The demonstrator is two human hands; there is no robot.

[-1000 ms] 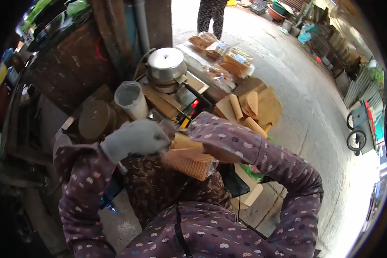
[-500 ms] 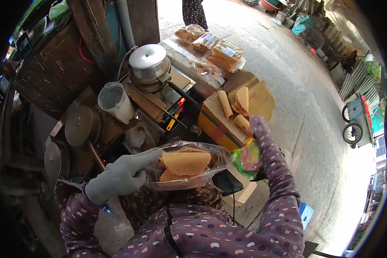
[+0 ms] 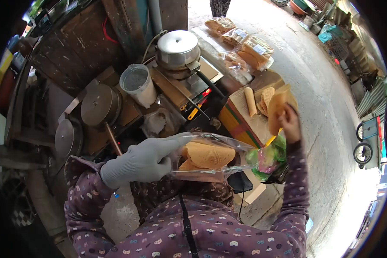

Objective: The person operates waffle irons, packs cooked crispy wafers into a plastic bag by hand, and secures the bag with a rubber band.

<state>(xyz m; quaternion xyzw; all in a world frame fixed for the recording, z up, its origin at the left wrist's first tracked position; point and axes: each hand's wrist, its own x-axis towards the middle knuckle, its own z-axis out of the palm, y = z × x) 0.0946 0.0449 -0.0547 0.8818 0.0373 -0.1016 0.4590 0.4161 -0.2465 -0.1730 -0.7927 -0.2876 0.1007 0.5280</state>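
My left hand [image 3: 139,161], in a grey glove, grips the left edge of a clear plastic bag [image 3: 241,155] in front of my body. Folded tan wafers [image 3: 210,155] lie inside this bag. Farther out to the right, my bare right hand [image 3: 289,122] is closed on a thin tan wafer [image 3: 279,107] above the cardboard-topped box. Beside it on the box [image 3: 241,122] are a rolled wafer [image 3: 250,101] and a ridged folded wafer [image 3: 266,98].
A round metal cooker [image 3: 177,49] with a black handle stands behind, beside a batter-smeared container [image 3: 138,86]. Two round iron plates [image 3: 100,105] are at left. Bagged wafers [image 3: 256,51] lie at the back. A green and pink bag [image 3: 268,159] is right. A person's legs [image 3: 219,7] show beyond.
My right hand has gone from the wafer bag out to the box and taken hold of a wafer. My left hand still grips the bag, now seen opened out.
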